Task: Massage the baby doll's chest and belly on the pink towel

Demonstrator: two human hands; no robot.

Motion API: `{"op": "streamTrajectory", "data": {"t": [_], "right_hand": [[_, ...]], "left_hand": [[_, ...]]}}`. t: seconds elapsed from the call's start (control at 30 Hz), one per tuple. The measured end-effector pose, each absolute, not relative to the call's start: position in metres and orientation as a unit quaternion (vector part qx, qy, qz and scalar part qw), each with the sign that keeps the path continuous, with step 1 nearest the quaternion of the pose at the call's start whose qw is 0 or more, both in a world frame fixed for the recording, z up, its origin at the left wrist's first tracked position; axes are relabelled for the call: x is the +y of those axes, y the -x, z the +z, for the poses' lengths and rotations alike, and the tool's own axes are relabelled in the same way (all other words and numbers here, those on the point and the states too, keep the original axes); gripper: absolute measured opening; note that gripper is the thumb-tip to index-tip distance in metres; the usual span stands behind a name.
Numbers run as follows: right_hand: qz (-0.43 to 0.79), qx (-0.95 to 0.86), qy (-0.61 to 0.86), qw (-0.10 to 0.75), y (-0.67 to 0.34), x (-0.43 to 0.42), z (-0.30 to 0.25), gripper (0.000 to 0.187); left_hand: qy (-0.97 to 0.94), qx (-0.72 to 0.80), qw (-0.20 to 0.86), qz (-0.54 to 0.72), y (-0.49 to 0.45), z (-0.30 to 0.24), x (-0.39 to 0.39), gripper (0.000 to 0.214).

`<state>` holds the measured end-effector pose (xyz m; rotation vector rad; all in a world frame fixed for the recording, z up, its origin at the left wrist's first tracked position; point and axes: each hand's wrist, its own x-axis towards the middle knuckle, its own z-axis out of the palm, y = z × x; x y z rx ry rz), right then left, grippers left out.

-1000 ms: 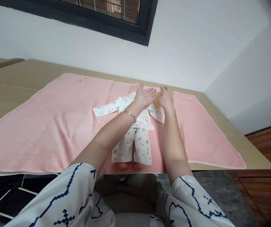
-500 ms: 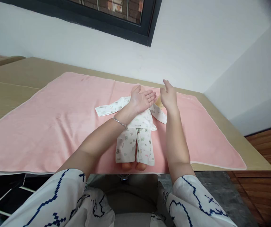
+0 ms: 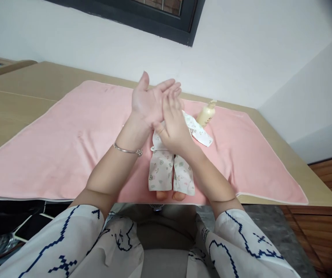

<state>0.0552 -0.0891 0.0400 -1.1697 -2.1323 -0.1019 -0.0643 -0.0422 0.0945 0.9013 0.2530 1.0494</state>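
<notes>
My left hand point(image 3: 151, 101) is open, palm up, above the upper body of a doll. My right hand point(image 3: 174, 127) lies against that palm, its fingers stretched out and the thumb apart. Neither hand holds an object. Beneath them the doll point(image 3: 171, 172) lies on its back in printed white pajamas, feet toward me. My hands and forearms hide its head and most of its chest; one sleeve spreads out to the right. A pale yellow pump bottle point(image 3: 205, 115) stands beyond that sleeve, to the right of my hands.
A pink cloth point(image 3: 67, 131) covers much of the wooden table point(image 3: 18, 94). Behind the table rises a white wall point(image 3: 226, 58) with a dark window frame point(image 3: 166, 29). Wooden panels point(image 3: 325, 227) show at the lower right.
My right hand has moved left, away from in front of the bottle, onto my left palm. My left hand has come up and slightly left. The bottle is now in plain sight.
</notes>
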Motion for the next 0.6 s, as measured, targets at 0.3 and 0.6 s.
{"op": "streamTrajectory", "data": {"t": [0.3,0.6], "right_hand": [[0.141,-0.832,0.269,0.465,-0.049,-0.129,0.063,0.075],[0.234,-0.764,0.222,0.559,-0.076,-0.137,0.075,0.064]], "left_hand": [[-0.525,0.194,0.464,0.687,0.03,0.079,-0.093,0.05],[-0.685,0.187,0.309,0.633,0.004,0.06,-0.152,0.058]]}}
